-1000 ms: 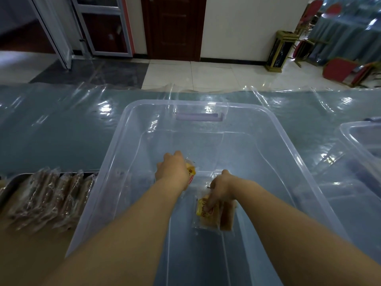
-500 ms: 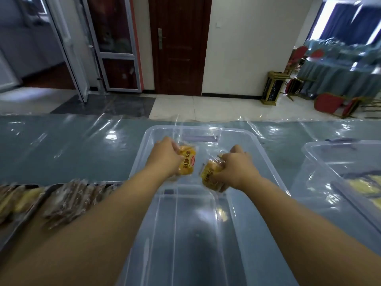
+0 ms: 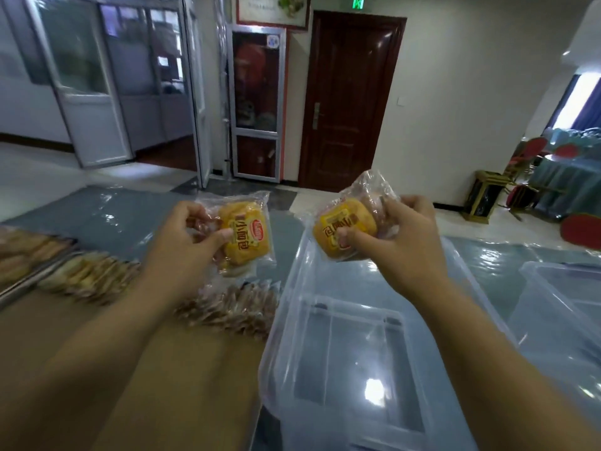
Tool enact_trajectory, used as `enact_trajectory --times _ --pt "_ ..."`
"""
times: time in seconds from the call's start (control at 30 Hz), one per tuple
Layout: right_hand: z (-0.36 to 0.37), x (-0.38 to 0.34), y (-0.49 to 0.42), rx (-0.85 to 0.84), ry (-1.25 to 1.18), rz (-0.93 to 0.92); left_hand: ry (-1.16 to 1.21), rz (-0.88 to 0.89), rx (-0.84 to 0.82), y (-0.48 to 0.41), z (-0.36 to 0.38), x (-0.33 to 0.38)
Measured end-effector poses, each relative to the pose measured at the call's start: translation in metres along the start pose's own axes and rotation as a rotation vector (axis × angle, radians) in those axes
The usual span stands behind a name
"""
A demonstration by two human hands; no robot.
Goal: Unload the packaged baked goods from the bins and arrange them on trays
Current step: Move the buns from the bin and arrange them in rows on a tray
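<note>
The hands have risen clear of the bin (image 3: 279, 327): left hand (image 3: 182, 242) pinches the left packet (image 3: 248, 237), right hand (image 3: 406, 236) the right packet (image 3: 344, 227). The tray rows (image 3: 94, 278) lie at eight o'clock, nearer the left hand.

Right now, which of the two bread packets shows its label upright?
The bread packet in the left hand: its label reads upright; the packet in the right hand shows it upside down.

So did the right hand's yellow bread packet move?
Yes, the yellow bread packet went up, from the floor of the clear plastic bin to above its rim.
</note>
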State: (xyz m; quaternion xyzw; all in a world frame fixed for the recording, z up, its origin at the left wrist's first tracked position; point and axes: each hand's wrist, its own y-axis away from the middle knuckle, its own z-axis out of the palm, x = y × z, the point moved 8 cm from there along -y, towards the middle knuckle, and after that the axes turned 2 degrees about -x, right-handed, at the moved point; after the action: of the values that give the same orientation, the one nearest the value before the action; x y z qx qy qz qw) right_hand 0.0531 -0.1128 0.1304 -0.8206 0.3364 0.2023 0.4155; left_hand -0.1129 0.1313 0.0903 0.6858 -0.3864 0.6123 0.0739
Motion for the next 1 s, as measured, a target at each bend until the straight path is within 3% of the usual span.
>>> enact_trajectory --times 0.17,0.6,0.8,1.0 --pt "0.061 -0.06 0.042 -0.131 -0.072 -0.044 -0.056 -0.006 0.128 0.038 -0.094 -0.033" --pt "0.284 -0.193 0.162 -0.339 -0.075 0.034 -0.018 -0.223 0.132 0.092 -0.349 -0.181" --pt "0.37 -0.229 0.179 -0.436 -0.044 0.078 0.032 -0.267 0.2 0.093 -0.419 -0.228" --pt "0.463 -0.246 0.171 -0.456 -0.176 0.158 -0.036 -0.291 0.217 0.066 -0.474 -0.274"
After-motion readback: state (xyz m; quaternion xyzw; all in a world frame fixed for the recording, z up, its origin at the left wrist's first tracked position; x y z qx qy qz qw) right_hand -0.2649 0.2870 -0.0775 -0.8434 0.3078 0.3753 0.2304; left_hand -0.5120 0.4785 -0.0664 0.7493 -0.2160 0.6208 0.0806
